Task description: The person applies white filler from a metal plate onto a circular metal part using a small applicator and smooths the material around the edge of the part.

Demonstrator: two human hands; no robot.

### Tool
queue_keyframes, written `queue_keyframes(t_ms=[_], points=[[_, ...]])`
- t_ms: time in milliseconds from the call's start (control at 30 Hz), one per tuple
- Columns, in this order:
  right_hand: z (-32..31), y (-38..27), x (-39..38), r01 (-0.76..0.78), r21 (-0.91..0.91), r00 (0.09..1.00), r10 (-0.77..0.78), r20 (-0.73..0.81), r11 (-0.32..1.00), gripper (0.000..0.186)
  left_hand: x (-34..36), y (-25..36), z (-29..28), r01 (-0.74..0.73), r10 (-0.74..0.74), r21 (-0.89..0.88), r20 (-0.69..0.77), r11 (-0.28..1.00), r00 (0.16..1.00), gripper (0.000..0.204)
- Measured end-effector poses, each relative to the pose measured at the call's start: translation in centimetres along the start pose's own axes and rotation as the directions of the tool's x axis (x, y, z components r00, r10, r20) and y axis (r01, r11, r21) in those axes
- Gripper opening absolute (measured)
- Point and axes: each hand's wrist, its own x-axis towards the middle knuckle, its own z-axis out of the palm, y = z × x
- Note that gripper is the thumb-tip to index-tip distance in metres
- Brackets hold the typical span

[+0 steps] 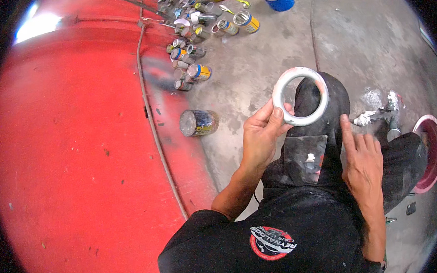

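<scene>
A smooth ring [298, 121], silvery white with pinkish patches along its upper rim, is held up over my knee. My left hand [263, 134] pinches its lower left side between thumb and fingers. To the right of the ring and apart from it is my right hand [363, 156], index finger stretched out, the other fingers loosely bent, with nothing in it. Below the ring, a dark rectangular plate [301, 165] lies on my black-trousered thigh. On that plate sit a small white dab [311, 157] and a reddish smear near its right edge.
A red wall [78, 168] with a cable [152, 123] fills the left. Several paint cans [199, 72] crowd the floor along it, with a lone can [199, 123] nearer. At right are a pink-rimmed tub [427, 182] and a whitish crumpled piece [364, 118]. A blue bucket [280, 1] stands far off.
</scene>
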Motion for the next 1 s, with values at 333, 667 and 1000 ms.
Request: queue_keyframes(t_ms=[333,667,1000], points=[[0.4,1.3,1.8,-0.076,-0.083,0.991,0.066,-0.113,0.994,0.077,-0.1,-0.2,-0.5,0.032,-0.030,-0.066,0.037,0.997,0.999,0.032],[-0.5,1.9,1.1,-0.151,0.089,0.978,0.162,-0.129,0.984,0.082,1.7,-2.5,-2.3,0.230,-0.198,-0.314,0.130,0.921,0.972,0.026],[-0.4,2.2,0.3,-0.136,0.099,0.978,0.150,-0.142,0.986,0.083,1.9,-2.9,-2.2,0.223,-0.183,-0.333,0.147,0.916,0.972,0.024]])
